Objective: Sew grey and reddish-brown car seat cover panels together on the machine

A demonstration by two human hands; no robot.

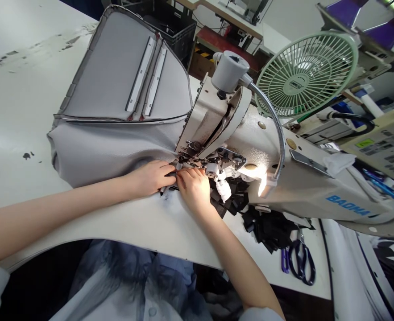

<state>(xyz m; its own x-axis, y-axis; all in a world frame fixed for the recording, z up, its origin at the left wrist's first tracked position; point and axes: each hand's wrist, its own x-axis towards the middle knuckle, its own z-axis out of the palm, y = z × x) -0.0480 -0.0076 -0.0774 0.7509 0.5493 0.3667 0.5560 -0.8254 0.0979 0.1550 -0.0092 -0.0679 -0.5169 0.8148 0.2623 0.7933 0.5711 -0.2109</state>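
Note:
A grey fabric cover [116, 145] with stitched edges and two pale strips [140, 73] on its upper panel lies to the left of the sewing machine [260, 138]. Its near edge runs in under the machine's needle area. My left hand [155, 177] grips that edge just left of the needle, fingers curled. Close beside it, my right hand [194, 185] is bent over the same edge, right under the machine head, with its fingertips partly hidden by the presser parts. The lamp on the machine lights the right hand.
Black fabric pieces [272, 227] are heaped right of my right hand. Dark-handled scissors [302, 261] and a purple tool [285, 261] lie on the white table [19, 120]. A green fan [307, 73] stands behind the machine, and a black crate [176, 29] is at the back.

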